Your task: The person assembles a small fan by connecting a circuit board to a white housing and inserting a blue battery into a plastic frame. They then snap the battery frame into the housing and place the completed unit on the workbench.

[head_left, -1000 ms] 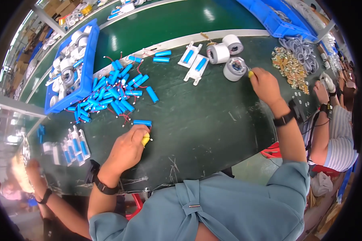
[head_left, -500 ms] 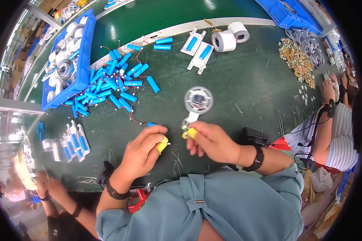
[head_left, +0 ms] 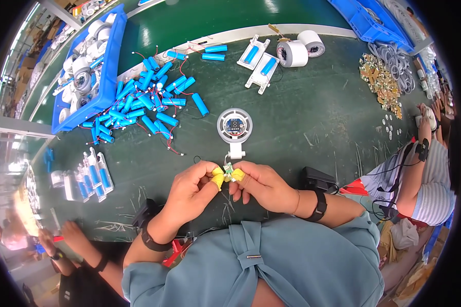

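Note:
My left hand [head_left: 192,192] and my right hand [head_left: 266,187] meet near the table's front edge, with yellow covers on some fingertips. Between them sits a small green circuit board [head_left: 228,171], its right side pinched by my right hand. My left fingers are closed at its left side; what they grip is hidden. Just beyond, a white round housing [head_left: 234,125] lies with its dark electronics facing up. Its short white stem [head_left: 236,151] points toward my hands, and a thin wire runs from there to the board.
Blue cylindrical batteries [head_left: 148,97] with wires are heaped left of centre. A blue crate [head_left: 115,66] of white parts stands at the far left. White battery holders [head_left: 261,74] and white cylinders [head_left: 293,54] lie at the back. Small boards [head_left: 379,82] are piled right, near a co-worker's arm [head_left: 417,158].
My hands have come together at the board. The round housing has shifted left and now rests still on the table. The blue battery seen beside my left hand is out of sight.

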A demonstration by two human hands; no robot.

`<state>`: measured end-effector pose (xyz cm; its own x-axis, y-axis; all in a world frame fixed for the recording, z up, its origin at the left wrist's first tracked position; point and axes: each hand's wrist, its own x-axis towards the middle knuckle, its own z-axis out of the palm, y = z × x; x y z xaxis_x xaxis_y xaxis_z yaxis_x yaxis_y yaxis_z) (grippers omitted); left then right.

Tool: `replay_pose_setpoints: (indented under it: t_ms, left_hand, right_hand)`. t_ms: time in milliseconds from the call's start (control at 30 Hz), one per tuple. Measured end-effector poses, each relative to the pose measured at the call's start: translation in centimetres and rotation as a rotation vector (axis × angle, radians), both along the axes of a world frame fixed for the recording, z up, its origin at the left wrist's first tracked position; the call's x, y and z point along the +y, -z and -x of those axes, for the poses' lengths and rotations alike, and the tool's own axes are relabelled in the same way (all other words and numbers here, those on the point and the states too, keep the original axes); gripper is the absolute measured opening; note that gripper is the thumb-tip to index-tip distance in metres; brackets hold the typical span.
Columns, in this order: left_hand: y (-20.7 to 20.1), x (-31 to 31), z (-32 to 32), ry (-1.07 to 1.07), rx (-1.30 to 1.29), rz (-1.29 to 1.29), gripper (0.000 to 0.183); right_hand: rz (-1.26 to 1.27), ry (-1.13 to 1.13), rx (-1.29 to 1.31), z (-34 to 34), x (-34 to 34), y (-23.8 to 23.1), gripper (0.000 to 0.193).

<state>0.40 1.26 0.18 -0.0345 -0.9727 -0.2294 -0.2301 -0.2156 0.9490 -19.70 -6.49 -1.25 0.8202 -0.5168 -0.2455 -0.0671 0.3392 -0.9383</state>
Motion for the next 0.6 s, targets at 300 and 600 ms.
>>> replay_pose_setpoints:
  t_ms: [300,600]
  left_hand:
    - [1.7,0.5,0.9,-0.180,0.094,0.144,0.020]
    - [0.6,0.4,1.0,-0.092,-0.313,0.424,0.026]
  right_hand:
    - [-0.184,-0.057,0.038,-0.2,-0.4,-0.8,0.021]
    - [-0.057,-0.059,0.046,-0.3,-0.2,-0.6,0.021]
